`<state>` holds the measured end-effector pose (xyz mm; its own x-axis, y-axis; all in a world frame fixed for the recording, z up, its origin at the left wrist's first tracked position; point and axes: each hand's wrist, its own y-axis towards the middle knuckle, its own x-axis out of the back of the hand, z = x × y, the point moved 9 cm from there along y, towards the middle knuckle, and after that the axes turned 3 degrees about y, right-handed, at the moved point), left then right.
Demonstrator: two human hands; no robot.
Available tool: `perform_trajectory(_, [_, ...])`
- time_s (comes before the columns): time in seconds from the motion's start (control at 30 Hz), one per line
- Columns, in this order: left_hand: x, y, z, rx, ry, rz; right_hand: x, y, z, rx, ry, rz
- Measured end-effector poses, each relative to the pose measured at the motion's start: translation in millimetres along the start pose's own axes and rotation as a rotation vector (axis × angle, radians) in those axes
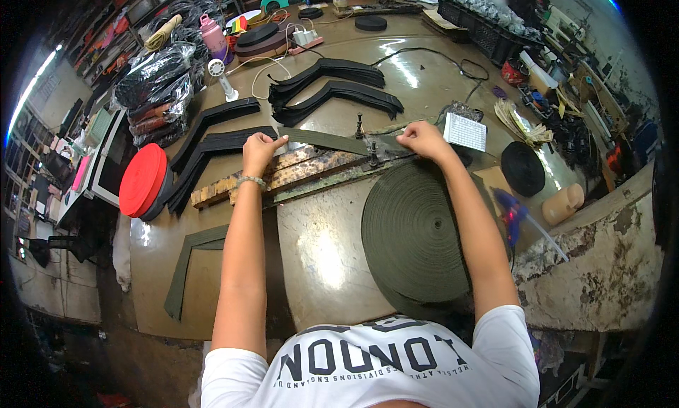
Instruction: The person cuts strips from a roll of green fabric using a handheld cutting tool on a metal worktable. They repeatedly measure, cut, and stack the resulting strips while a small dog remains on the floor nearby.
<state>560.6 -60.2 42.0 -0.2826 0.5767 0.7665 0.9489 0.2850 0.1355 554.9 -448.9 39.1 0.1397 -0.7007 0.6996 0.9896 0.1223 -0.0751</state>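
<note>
Left hand (pixel 263 153) pinches an olive strap (pixel 325 139), which extends toward its three o'clock; right hand (pixel 424 140) (fingers drawn together, any grip impossible to tell) lies at the olive roll's (pixel 410 238) twelve o'clock.

The right forearm (pixel 483 238) covers part of an olive strap roll (pixel 417 231). The lower edge crops a white shirt (pixel 375 383).

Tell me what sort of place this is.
Probably a small workshop working with webbing or strap: there is a big olive coil beside the person's right forearm, a red coil at the left, and bundles of black strips on the worktable.
</note>
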Motion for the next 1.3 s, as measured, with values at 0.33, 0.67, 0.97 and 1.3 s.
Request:
perform_trajectory(0.33, [-67.2, -122.7, -138.9, -0.984, 0.145, -0.018, 41.7, -114.7, 93.1, 0.359, 0.247, -0.346])
perform_trajectory(0.67, [84.4, -194.3, -67.4, -0.641, 0.002, -0.164, -98.8, -162.8, 122.6, 0.250, 0.219, 0.074])
perform_trajectory(0.97, [34.2, -216.3, 31.9, -0.183, -0.145, 0.031, -185.1, -150.0, 137.1, 0.257, 0.164, 0.094])
perform_trajectory(1.3, [32.3, -215.9, 31.8, -0.167, -0.123, 0.072, -204.2, -137.3, 137.4, 0.241, 0.078, 0.144])
